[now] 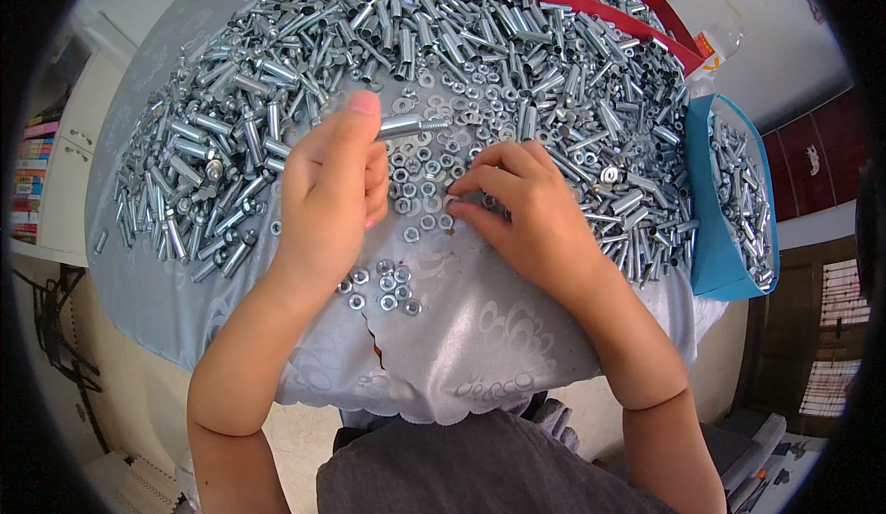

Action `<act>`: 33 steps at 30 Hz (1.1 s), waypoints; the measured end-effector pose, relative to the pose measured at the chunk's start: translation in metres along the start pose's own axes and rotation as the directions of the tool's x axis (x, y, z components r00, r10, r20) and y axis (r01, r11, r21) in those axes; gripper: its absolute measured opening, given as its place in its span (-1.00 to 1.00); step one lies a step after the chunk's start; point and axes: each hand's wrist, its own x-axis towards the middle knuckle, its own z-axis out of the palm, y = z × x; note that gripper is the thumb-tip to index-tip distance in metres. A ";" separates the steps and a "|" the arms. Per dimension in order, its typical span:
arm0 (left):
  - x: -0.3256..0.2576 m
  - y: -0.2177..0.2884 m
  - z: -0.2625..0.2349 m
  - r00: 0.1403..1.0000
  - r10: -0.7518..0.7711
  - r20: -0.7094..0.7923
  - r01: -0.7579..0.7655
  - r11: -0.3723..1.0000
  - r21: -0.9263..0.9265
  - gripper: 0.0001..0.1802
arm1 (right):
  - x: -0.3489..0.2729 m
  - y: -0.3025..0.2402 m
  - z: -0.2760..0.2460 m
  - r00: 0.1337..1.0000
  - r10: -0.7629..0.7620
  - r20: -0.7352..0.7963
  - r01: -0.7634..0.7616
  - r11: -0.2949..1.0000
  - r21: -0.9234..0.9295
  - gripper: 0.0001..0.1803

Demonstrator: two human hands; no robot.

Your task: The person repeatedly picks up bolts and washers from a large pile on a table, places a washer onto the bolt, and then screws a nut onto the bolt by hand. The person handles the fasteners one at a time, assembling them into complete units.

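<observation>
My left hand point(332, 177) is closed around a metal sleeve anchor bolt point(406, 127), thumb up along it. The bolt lies nearly level, its threaded end pointing right. My right hand point(526, 205) rests low over the table, thumb and forefinger pinched together at a small ring-shaped piece; whether it is a nut or a washer I cannot tell. Loose nuts point(429, 189) and flat washers point(434, 108) lie between the two hands. Nearer to me, below the left wrist, sits a small group of flanged nuts point(388, 302).
A big heap of metal sleeves and bolts point(443, 29) arcs over the grey tablecloth point(443, 357), which has a tear point(374, 340) near the front. More parts fill a red box point(678, 39) at the back right and a blue box point(706, 237) at the right edge.
</observation>
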 end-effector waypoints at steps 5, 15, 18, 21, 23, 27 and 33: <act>-0.002 -0.002 0.001 0.999 -0.038 0.039 0.038 0.999 0.006 -0.52 | 0.000 0.000 -0.002 0.999 -0.016 0.028 0.012 0.990 0.139 -0.86; -0.002 -0.007 -0.002 0.953 -0.224 0.206 0.228 0.974 0.002 -0.59 | 0.000 -0.014 -0.014 0.933 0.330 0.140 -0.281 0.430 0.858 -0.86; 0.000 -0.009 -0.005 0.937 -0.226 0.266 0.237 0.971 -0.012 -0.59 | 0.001 -0.016 -0.016 0.906 0.376 0.192 -0.311 0.286 0.906 -0.84; -0.001 -0.007 -0.003 0.935 -0.232 0.268 0.243 0.970 -0.008 -0.59 | 0.002 -0.018 -0.013 0.902 0.411 0.135 -0.247 0.233 0.940 -0.85; -0.002 -0.007 -0.003 0.939 -0.217 0.267 0.224 0.975 0.006 -0.59 | 0.000 -0.014 -0.016 0.911 0.399 0.105 -0.271 0.388 0.881 -0.86; -0.003 -0.010 -0.001 0.953 -0.173 0.248 0.151 0.983 0.106 -0.58 | -0.003 -0.012 -0.005 0.950 0.301 -0.086 -0.178 0.745 0.643 -0.87; -0.003 -0.007 0.003 0.956 -0.212 0.203 0.224 0.974 -0.037 -0.55 | 0.000 -0.016 -0.002 0.945 0.315 -0.092 -0.161 0.689 0.707 -0.88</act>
